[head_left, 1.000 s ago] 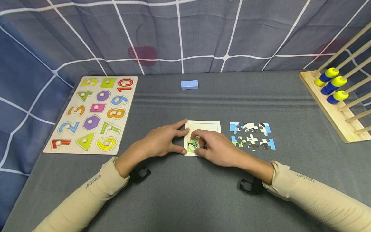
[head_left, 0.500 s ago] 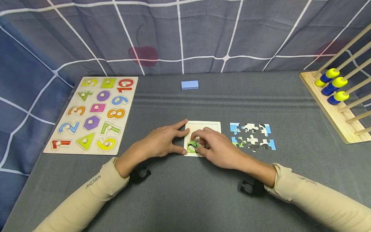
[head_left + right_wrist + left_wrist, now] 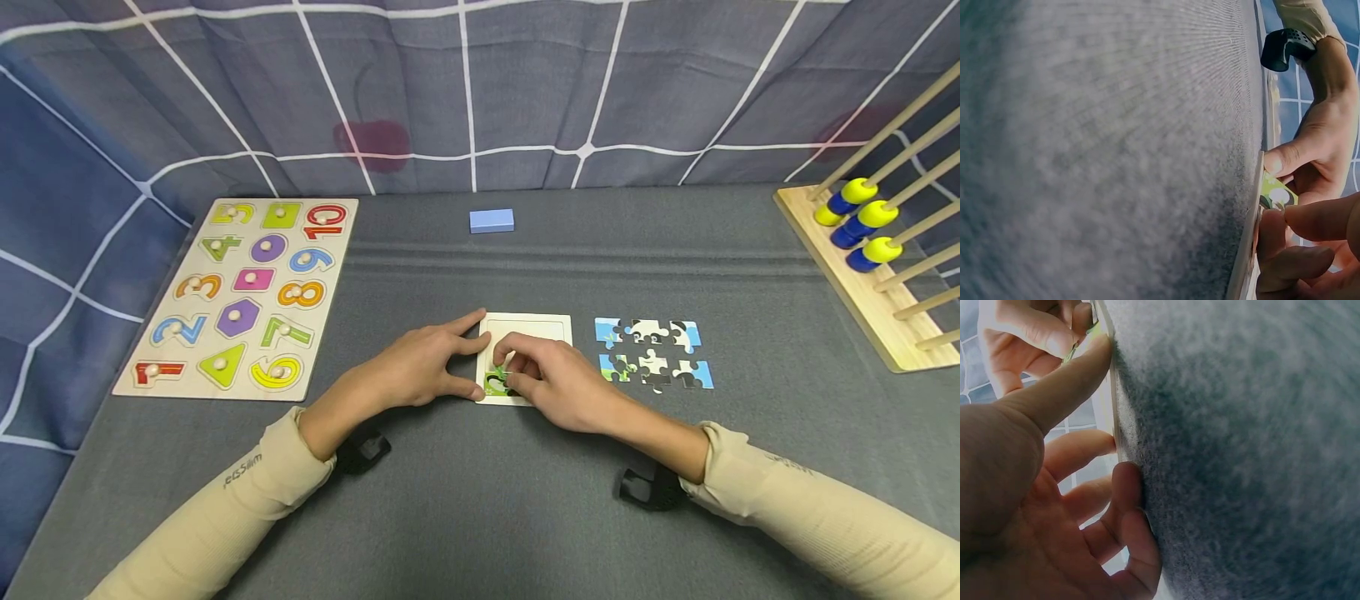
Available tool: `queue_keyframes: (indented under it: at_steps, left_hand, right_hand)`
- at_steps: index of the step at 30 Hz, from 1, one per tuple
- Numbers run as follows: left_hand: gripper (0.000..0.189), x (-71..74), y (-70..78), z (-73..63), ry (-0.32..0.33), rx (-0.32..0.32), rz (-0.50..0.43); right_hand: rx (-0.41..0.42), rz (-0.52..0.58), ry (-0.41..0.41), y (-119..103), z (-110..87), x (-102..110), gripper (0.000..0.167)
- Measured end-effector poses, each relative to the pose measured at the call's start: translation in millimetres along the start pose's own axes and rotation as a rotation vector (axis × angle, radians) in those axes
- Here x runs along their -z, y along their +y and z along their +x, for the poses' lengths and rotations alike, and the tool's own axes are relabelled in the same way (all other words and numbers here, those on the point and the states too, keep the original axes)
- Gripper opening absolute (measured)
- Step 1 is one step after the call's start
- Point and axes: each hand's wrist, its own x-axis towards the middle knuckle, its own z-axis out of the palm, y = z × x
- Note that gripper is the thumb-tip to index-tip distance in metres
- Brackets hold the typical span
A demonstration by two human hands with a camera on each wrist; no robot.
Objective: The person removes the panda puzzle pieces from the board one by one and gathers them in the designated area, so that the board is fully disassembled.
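A small white puzzle tray lies in the middle of the table. My left hand rests against its left edge, with thumb and fingertips spread along the border. Over the tray, my right hand pinches a green puzzle piece between thumb and forefinger. In the right wrist view that piece stands tilted near the tray's lower left corner, its print green, white and black. Curled fingers hide part of the tray's inside. To the right, several panda puzzle pieces lie in two rows.
A number and shape peg board lies on the left. At the back sits a blue block. A wooden bead counter with yellow and blue beads stands on the right. Behind the table hangs a checked curtain.
The right hand shifts slightly over the tray's lower left, and the green piece in its fingers tilts. The left hand stays on the tray's edge.
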Motion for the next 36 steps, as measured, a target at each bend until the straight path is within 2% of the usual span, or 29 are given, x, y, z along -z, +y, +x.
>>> queue_keyframes:
  at_steps: [22,29,36]
  left_hand:
    - [0.074,0.0,0.4,-0.3,0.000,0.000,0.004]
    - [0.075,-1.3,-0.9,0.4,0.006,-0.006,0.008]
    - [0.075,-1.2,-0.4,0.5,0.000,-0.002,0.013]
  right_hand:
    - [-0.041,0.209,0.016,1.3,-3.3,6.6,0.016]
    - [-0.087,0.253,-0.009,6.6,-14.3,15.3,0.015]
    - [-0.131,0.287,-0.005,14.1,-34.6,28.3,0.015]
